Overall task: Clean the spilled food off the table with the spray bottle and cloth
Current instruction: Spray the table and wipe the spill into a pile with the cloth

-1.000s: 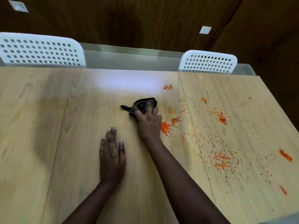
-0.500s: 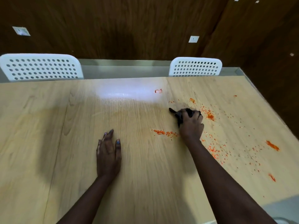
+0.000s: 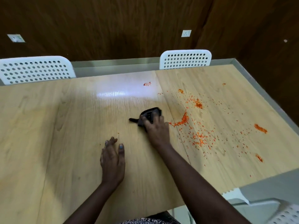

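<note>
Leftward-swept cloth [image 3: 151, 116] under right hand [image 3: 156, 129] (pressing).

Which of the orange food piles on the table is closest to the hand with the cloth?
The curved orange streak just right of the right hand pressing the black cloth. The other piles lie farther right or toward the table's far edge.
</note>
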